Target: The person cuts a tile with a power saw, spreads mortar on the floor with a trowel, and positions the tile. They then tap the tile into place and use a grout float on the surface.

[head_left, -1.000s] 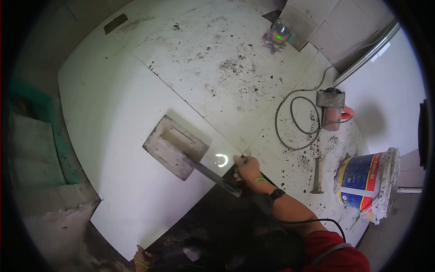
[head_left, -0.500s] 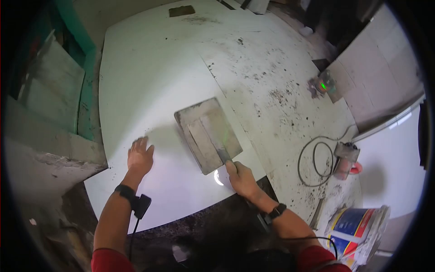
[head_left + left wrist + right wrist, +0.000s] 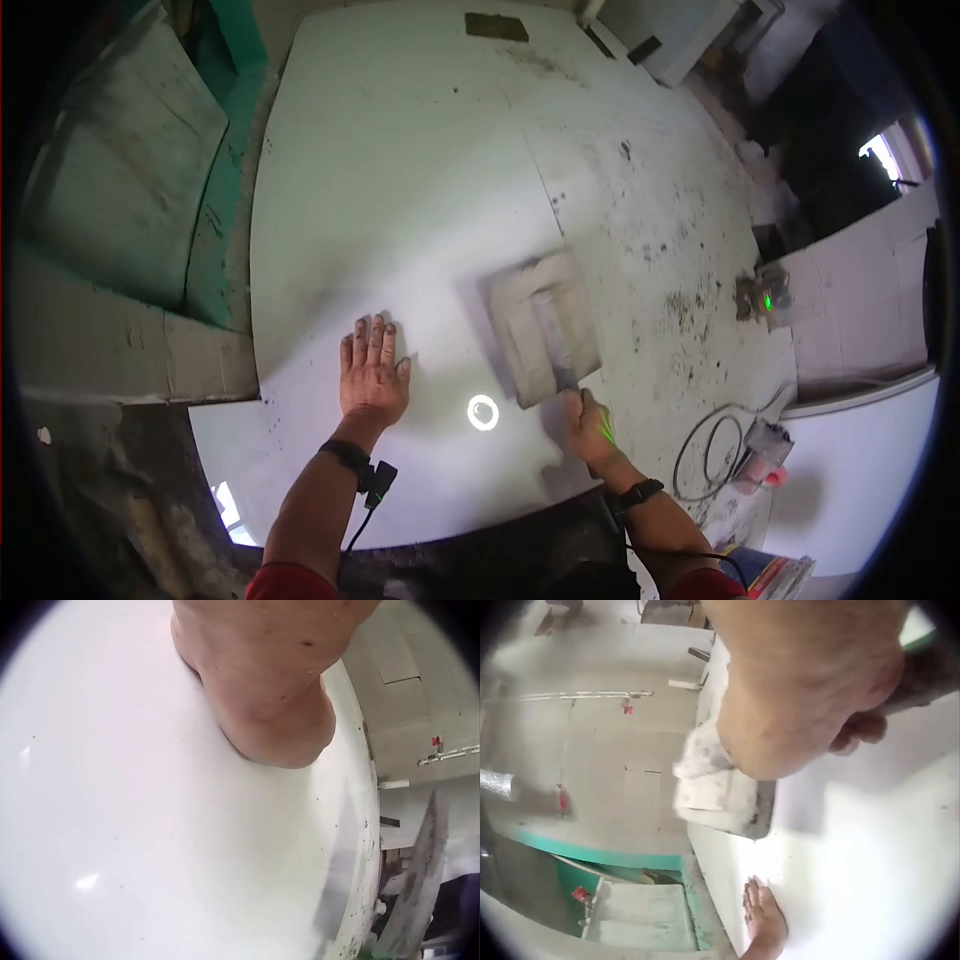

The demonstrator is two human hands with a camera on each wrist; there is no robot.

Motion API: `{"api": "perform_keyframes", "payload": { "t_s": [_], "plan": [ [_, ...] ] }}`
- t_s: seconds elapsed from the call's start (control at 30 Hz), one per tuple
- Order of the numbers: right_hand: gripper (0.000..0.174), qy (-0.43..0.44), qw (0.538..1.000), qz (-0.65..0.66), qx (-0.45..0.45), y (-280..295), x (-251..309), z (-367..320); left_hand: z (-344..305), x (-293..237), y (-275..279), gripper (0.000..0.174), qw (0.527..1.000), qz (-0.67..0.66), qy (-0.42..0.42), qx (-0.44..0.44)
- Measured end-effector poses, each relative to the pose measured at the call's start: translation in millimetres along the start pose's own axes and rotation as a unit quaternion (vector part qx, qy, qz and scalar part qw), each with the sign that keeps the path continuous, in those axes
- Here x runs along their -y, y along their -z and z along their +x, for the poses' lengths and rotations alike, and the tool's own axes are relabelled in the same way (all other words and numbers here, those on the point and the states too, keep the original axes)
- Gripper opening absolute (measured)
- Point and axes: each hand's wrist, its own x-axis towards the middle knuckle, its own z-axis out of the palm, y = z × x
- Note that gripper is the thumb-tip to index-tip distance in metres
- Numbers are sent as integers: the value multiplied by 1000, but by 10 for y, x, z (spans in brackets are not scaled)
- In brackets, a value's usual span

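A large white floor tile [image 3: 330,220] lies below both hands. My left hand [image 3: 373,380] rests palm down on it, fingers straight and dirt-marked; the left wrist view shows its heel on the glossy surface. To its right, my right hand [image 3: 594,430] grips the handle of a tiling mallet with a broad rectangular flat head [image 3: 545,320]. The head is blurred and overlaps the tile near its right-hand joint. In the right wrist view the fingers curl round the dark handle [image 3: 930,679], and the head appears tilted above the tile.
On the dirt-speckled tiles to the right are a device with a green light [image 3: 765,293], a looped cable [image 3: 700,430] and a red-handled power tool [image 3: 765,455]. A bucket [image 3: 770,575] stands near right. Green-painted wall [image 3: 230,170] borders the left side.
My right hand has left the tile's near edge and taken the mallet by its handle. My left hand has moved from the near corner onto the tile's surface. The head view has shifted.
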Motion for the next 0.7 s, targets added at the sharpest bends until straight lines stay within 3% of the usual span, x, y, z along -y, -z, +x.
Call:
{"api": "perform_keyframes", "payload": {
  "t_s": [0.13, 0.37, 0.6, 0.63, 0.7],
  "plan": [
    [54, -26, 991, -98, 86, -80, -130, 342, 479, 43, 115, 63, 999, -26, 14, 19],
    [58, -35, 992, -77, 96, -89, -141, 299, 1257, 122, 216, 57, 998, -50, -15, -34],
    [54, -88, 988, -64, 108, -145, -23, 332, 1906, 215, 386, 55, 996, -82, -20, -22],
    [53, -60, 992, -59, 89, -210, -61, 334, 1961, 229, 384, 55, 997, -74, -4, -19],
    [53, -109, 989, -36, 89, -373, -262, 363, 2115, 226, 404, 56, 997, -73, 4, -14]
  ]
}}
